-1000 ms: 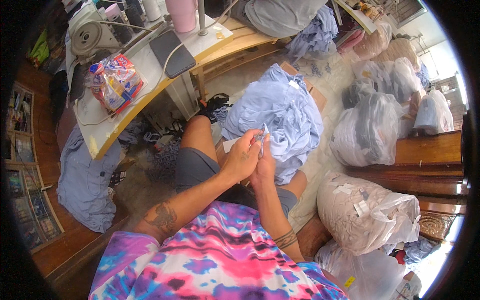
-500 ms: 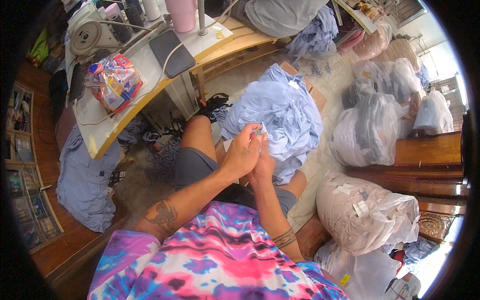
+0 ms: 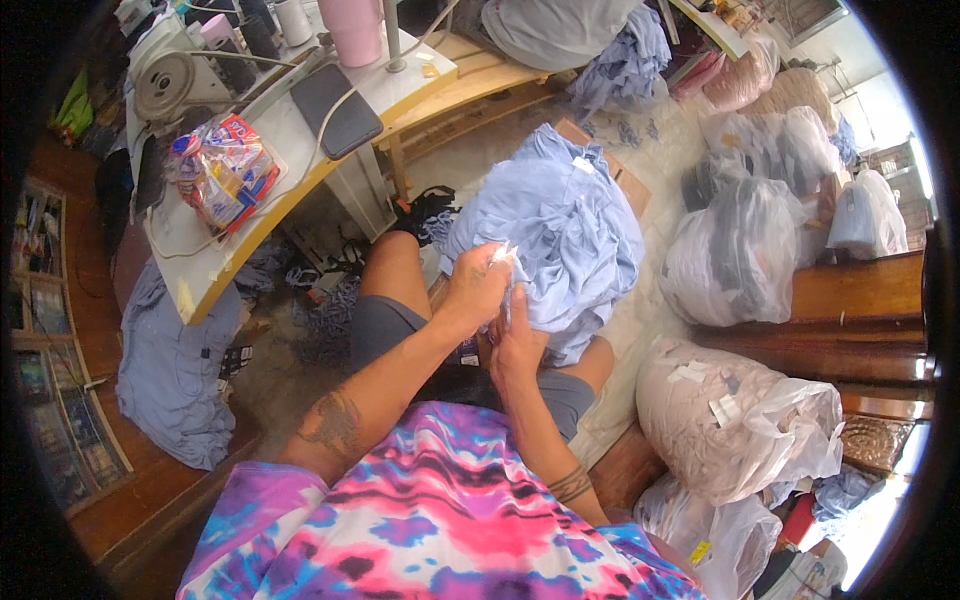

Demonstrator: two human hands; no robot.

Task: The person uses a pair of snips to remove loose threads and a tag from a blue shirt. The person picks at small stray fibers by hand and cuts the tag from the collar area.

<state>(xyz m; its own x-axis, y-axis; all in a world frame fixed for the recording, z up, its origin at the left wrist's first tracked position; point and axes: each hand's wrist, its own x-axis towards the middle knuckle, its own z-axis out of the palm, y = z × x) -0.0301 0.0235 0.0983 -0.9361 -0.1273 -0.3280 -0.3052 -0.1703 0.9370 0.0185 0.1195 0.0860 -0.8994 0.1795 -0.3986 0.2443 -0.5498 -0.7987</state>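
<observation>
A big heap of light blue cloth [image 3: 560,220] sits in front of my knees, partly on a brown board. At its near edge, my left hand [image 3: 476,285] is closed with fingertips pinching a small white piece [image 3: 502,254], perhaps a label or a cloth edge. Just below and to the right is my right hand [image 3: 517,345], its thumb pointing up and its other fingers curled. What those fingers hold, if anything, is hidden. A small white tag [image 3: 582,165] shows on the far part of the heap.
Left stands a white-topped table [image 3: 185,270] with a sewing machine [image 3: 168,85], a dark phone or tablet [image 3: 337,110], a pink tumbler [image 3: 352,30] and a plastic-wrapped package [image 3: 225,172]. More blue cloth [image 3: 175,370] hangs below it. Stuffed plastic bags [image 3: 735,255] line the right side.
My hands have drawn apart: the left is up at the white piece, the right is slightly lower. A small red item between them before is now out of sight.
</observation>
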